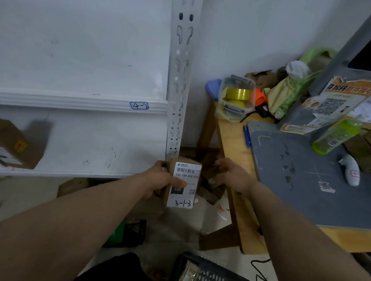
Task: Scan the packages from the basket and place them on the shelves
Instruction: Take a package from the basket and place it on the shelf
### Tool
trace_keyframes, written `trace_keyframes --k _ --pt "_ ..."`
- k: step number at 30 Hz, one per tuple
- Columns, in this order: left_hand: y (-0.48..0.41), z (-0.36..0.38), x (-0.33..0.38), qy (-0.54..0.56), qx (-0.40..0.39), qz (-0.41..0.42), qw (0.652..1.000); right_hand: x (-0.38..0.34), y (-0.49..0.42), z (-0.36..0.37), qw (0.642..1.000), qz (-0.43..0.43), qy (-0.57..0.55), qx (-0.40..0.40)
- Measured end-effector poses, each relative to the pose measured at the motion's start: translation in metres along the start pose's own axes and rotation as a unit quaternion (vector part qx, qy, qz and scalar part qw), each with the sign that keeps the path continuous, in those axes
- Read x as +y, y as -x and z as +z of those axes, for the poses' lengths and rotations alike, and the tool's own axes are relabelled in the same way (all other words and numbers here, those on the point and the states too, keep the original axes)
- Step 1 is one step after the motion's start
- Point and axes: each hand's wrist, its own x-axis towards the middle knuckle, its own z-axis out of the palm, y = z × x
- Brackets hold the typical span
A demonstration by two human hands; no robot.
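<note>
Cardboard package [183, 183] tight in left hand [159, 178] by shelf [81, 175] edge; right hand [232, 175] slack, empty, beside table [234, 143].

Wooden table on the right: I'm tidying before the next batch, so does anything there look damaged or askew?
The orange-and-white QR-code poster on the grey post has torn, ragged edges. The clear plastic box of yellow tape rolls appears tipped on its side near the wooden table's back corner.
</note>
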Motion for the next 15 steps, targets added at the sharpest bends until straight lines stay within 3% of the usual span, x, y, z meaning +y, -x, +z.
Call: trace_keyframes --k 6,15 --pt "0.03 -0.063 -0.019 0.011 0.001 0.016 1.0 -0.09 0.008 0.057 0.988 -0.03 -0.019 -0.149" --pt "0.108 -0.233 -0.085 0.065 -0.002 0.036 0.997 -0.235 0.038 0.189 0.963 -0.122 0.105 -0.217"
